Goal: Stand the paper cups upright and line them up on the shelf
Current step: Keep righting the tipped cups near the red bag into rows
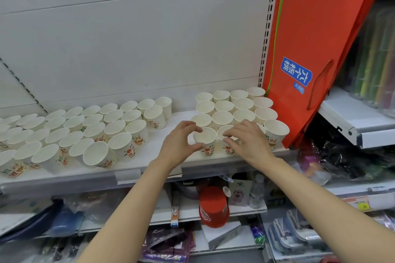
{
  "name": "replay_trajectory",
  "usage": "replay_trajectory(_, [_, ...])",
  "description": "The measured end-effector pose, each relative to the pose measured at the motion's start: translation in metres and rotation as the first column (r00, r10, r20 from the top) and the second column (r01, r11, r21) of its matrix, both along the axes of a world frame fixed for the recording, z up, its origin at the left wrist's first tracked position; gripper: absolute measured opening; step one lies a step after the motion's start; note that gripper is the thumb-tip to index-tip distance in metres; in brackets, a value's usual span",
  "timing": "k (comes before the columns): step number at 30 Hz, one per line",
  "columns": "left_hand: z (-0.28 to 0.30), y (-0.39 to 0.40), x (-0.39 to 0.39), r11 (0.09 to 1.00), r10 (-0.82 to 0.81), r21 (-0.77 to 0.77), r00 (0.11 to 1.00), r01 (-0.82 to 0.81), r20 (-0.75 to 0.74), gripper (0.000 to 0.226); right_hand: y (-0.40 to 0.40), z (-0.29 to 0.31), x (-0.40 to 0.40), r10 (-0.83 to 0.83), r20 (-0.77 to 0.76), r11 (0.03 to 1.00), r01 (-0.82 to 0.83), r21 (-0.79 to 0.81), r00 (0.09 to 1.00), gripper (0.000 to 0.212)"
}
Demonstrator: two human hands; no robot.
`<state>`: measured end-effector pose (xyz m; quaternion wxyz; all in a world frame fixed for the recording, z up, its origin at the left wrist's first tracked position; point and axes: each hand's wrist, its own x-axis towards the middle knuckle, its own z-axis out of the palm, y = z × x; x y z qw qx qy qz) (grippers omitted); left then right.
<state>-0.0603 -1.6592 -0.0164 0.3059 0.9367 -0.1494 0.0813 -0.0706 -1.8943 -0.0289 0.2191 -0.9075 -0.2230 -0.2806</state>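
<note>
Several white paper cups with red and green print stand upright on the white shelf (162, 156). A tidy block of cups (224, 105) fills the right part, and a looser crowd of cups (94, 126) covers the left. My left hand (181, 141) curls its thumb and fingers round a front cup (205, 136) of the right block. My right hand (245, 141) pinches the rim of the neighbouring cup (226, 131). A gap of bare shelf separates the two groups.
A red paper bag (316, 49) with a blue label leans against the upright at the right, touching the cup block. Another shelf (354, 117) juts out further right. Below are a red bucket (213, 207), a bottle and packaged goods.
</note>
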Motion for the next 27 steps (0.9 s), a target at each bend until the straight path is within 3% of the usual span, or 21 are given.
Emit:
replay_trajectory(10, [0.028, 0.085, 0.053, 0.95, 0.288, 0.112, 0.956, -0.293, 0.061, 0.024, 0.048, 0.021, 0.057, 0.054, 0.137, 0.998, -0.059, 0.034, 0.989, 0.004])
replay_trajectory(14, [0.043, 0.118, 0.087, 0.927, 0.341, 0.133, 0.936, -0.35, 0.086, 0.02, 0.09, 0.033, 0.095, 0.084, 0.085, 0.996, -0.083, -0.015, 0.993, 0.004])
replay_trajectory(19, [0.053, 0.14, 0.128, 0.937, 0.28, 0.2, 0.958, -0.287, 0.06, 0.017, 0.11, 0.041, 0.137, -0.027, -0.093, 0.996, 0.018, -0.091, 0.995, 0.009])
replay_trajectory(24, [0.059, 0.143, 0.158, 0.934, 0.187, 0.314, 0.982, -0.172, -0.017, 0.013, 0.157, 0.043, 0.168, 0.046, -0.185, 0.965, -0.092, -0.247, 0.982, 0.024])
replay_trajectory(27, [0.053, 0.145, 0.162, 0.925, 0.065, 0.38, 0.99, -0.012, -0.129, 0.016, 0.181, 0.038, 0.186, 0.037, -0.201, 0.941, -0.102, -0.323, 0.979, 0.029])
